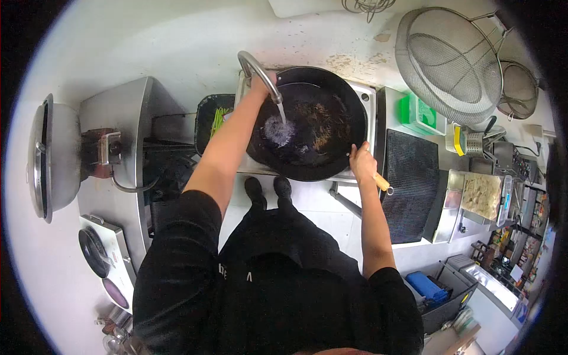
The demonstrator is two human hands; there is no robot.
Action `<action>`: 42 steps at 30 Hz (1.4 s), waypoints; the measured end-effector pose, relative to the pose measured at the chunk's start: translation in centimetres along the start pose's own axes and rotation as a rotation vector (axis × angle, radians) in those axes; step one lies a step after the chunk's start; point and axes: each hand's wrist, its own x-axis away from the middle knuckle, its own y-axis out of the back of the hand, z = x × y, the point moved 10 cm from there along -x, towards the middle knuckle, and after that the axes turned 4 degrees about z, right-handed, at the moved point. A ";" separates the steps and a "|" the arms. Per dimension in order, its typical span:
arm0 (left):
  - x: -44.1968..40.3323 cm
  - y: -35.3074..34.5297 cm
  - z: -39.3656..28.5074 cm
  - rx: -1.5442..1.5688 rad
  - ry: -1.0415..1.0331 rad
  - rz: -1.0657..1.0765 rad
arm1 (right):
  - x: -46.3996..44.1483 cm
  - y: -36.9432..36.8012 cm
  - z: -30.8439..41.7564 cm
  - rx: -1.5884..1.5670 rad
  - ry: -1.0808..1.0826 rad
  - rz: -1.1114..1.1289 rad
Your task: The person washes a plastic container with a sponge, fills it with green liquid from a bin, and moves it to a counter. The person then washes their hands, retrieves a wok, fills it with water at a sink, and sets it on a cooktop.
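Observation:
A large black wok (340, 121) rests over the white sink (365, 94). Water streams from the curved metal tap (255, 64) into it and splashes on its left side. Inside, a brownish patch (321, 124) shows; whether it is residue or bristles I cannot make out. My right hand (362, 161) is closed round the wok's handle at the near right rim, the wooden end (383, 181) sticking out past it. My left hand (262, 83) reaches to the far left rim beside the tap, its fingers mostly hidden.
Left of the sink stands a black bin (204, 127) with green stalks. To the right lies a black ridged mat (411, 183), with a green container (421, 113) behind it. Large mesh strainers (452, 65) hang on the wall at upper right.

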 end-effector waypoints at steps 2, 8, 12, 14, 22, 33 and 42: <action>-3.0 -3.1 1.5 -0.302 -0.034 0.120 | 0.2 0.2 0.2 0.013 0.002 -0.003; -6.6 -6.5 6.6 0.098 0.191 0.193 | 0.2 0.3 0.3 0.017 0.011 -0.010; -12.6 -15.2 14.2 0.295 0.164 0.136 | 0.0 0.0 0.0 0.011 -0.008 -0.012; -9.9 -11.5 12.0 0.409 0.193 0.103 | 0.1 0.2 0.1 0.024 -0.009 -0.004; -12.6 -17.3 14.8 -0.195 0.131 0.364 | -0.1 -0.1 -0.2 0.022 -0.018 -0.007; -9.1 -12.7 13.7 0.591 0.389 0.135 | 0.0 -0.1 -0.1 0.012 -0.027 0.005; -8.2 -12.9 13.1 1.201 0.517 0.059 | -0.2 -0.4 -0.3 0.003 -0.034 0.030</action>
